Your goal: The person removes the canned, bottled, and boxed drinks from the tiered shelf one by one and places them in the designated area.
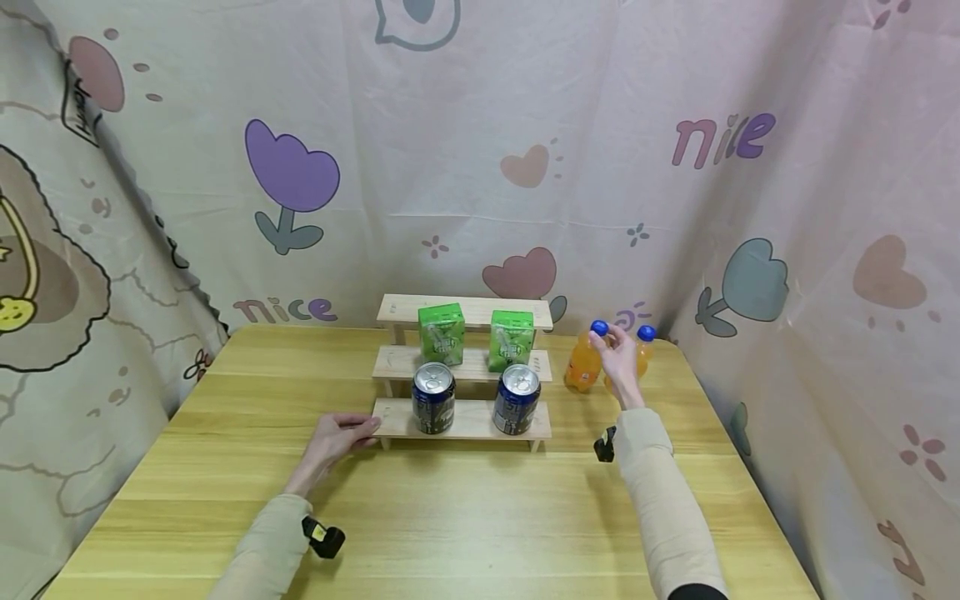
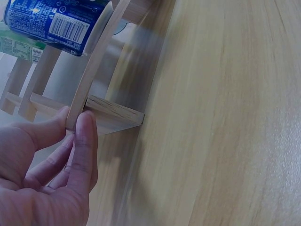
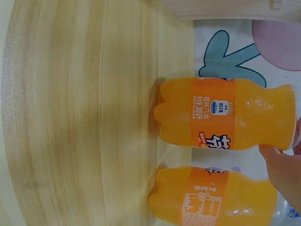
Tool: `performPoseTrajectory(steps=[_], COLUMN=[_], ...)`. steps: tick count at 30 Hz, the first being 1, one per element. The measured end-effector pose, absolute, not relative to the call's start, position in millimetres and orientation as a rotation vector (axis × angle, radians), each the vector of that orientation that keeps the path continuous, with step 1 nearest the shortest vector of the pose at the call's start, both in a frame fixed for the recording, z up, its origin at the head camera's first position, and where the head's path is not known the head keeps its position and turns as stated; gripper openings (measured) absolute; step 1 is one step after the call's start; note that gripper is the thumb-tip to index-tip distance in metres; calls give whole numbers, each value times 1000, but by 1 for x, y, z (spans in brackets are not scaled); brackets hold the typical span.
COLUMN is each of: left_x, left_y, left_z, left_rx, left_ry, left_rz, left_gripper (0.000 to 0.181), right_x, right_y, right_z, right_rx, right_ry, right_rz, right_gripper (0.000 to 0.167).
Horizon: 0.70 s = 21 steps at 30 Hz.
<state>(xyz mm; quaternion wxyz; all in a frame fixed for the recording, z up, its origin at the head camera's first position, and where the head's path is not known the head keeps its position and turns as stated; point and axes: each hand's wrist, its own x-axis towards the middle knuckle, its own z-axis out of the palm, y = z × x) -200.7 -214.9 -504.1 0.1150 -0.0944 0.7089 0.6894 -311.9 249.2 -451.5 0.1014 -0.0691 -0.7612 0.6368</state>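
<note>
A three-tier wooden rack [image 1: 468, 427] stands on the table. My left hand [image 1: 339, 442] pinches the left end of its lowest board between thumb and fingers; the left wrist view shows the board's edge [image 2: 83, 96] between them. My right hand [image 1: 620, 360] grips the left of two orange soda bottles [image 1: 582, 367] near its blue cap, to the right of the rack. That bottle [image 3: 225, 113] is upright, its base apparently on the table. The second orange soda bottle [image 1: 645, 353] stands beside it, partly hidden by the hand.
Two dark blue drink cans [image 1: 433, 408] [image 1: 517, 408] stand on the lowest board. Two green drink cartons [image 1: 442, 335] [image 1: 512, 340] stand on the middle board. Behind the wooden table [image 1: 465, 517] hangs a patterned cloth [image 1: 450, 150], which also closes off both sides.
</note>
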Motion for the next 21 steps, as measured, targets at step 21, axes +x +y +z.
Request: performPoseTrajectory(steps=[21], left_x=[-199], left_y=[-214], left_z=[-503], left_rx=[-298], left_ry=[2118], left_rz=[1977], left_gripper=[45], right_x=[-310], right_y=[252], right_z=[-450], right_rx=[-175], right_ry=[-2283], right_rz=[1890], right_gripper=[43])
